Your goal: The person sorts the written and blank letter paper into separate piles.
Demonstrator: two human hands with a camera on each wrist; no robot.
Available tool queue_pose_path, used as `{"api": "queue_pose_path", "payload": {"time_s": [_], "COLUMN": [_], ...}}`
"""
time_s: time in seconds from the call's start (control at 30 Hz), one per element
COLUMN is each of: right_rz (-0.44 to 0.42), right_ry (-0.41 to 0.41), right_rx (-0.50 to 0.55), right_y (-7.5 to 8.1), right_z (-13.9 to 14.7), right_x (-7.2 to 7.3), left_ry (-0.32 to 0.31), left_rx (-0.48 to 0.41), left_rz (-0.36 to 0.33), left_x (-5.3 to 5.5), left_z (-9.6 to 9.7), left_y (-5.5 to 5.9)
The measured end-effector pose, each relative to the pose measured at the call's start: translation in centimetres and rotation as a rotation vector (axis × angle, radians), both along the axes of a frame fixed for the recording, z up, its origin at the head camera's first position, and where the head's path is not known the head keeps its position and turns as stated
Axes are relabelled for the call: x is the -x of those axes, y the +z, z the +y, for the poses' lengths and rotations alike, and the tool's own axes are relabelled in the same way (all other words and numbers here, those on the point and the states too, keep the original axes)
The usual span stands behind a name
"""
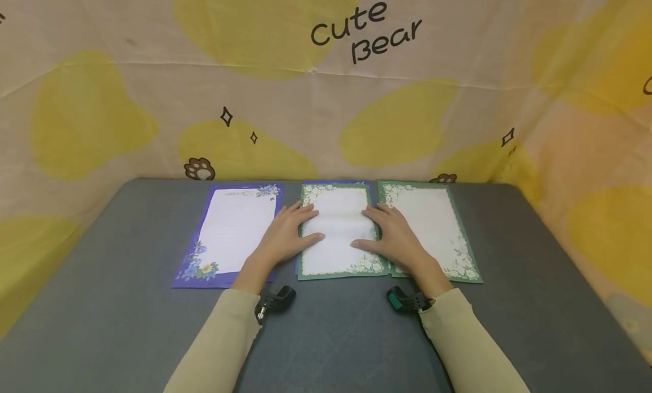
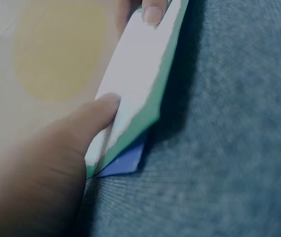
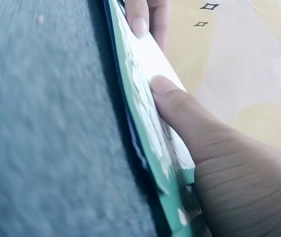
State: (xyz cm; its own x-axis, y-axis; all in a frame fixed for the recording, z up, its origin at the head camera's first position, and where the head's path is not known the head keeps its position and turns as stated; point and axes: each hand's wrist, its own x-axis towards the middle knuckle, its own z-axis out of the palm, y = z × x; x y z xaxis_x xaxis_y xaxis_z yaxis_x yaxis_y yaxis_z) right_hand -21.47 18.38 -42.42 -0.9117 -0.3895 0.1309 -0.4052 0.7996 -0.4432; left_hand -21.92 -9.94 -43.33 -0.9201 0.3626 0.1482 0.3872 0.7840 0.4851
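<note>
Both hands lie on a green-bordered sheet of floral letter paper, one at each side edge. My left hand has its thumb and fingertips on the left part of the sheet, fingers spread and relaxed. Mirroring it, my right hand rests along the right edge, its thumb pointing inward. Under the green sheet, a purple sheet peeks out at a corner in the left wrist view. In the right wrist view the right thumb presses flat on the white middle of the paper.
To the left lies a purple-bordered sheet with blue flowers, partly beneath the left hand. Another green-bordered sheet lies on the right, partly covered by the right hand. All are on a dark grey table before a patterned cloth.
</note>
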Motion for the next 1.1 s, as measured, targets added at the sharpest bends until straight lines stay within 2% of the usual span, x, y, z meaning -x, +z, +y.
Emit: {"api": "queue_pose_path", "payload": {"time_s": [0.2,0.43,0.5,0.63,0.73,0.83,0.9,1.1], "right_rz": [0.06,0.115,0.126,0.149,0.101,0.008,-0.024,-0.04], "right_ry": [-0.016,-0.016,-0.049,-0.184,-0.239,-0.236,-0.237,-0.31], "right_rx": [0.017,0.071,0.1,0.166,0.247,0.341,0.403,0.544], "right_y": [-0.2,-0.3,-0.3,-0.2,0.0,0.2,0.2,0.2], "right_z": [-0.3,-0.3,-0.3,-0.4,-0.7,-1.2,-1.5,-2.3], "right_x": [-0.1,0.0,0.0,0.0,0.0,-0.2,-0.3,-0.4], "left_ry": [0.027,0.088,0.097,0.102,0.117,0.133,0.13,0.079], "left_rx": [-0.028,-0.125,-0.145,-0.199,-0.244,-0.273,-0.28,-0.254], "left_rz": [0.015,-0.042,-0.047,-0.05,-0.056,-0.068,-0.071,-0.04], "left_x": [-0.1,0.0,0.0,0.3,0.4,0.5,0.5,0.5], "left_z": [0.2,0.3,0.2,0.1,0.0,0.0,0.0,0.1], "left_y": [0.1,0.1,0.1,-0.2,-0.4,-0.5,-0.4,-0.4]}}
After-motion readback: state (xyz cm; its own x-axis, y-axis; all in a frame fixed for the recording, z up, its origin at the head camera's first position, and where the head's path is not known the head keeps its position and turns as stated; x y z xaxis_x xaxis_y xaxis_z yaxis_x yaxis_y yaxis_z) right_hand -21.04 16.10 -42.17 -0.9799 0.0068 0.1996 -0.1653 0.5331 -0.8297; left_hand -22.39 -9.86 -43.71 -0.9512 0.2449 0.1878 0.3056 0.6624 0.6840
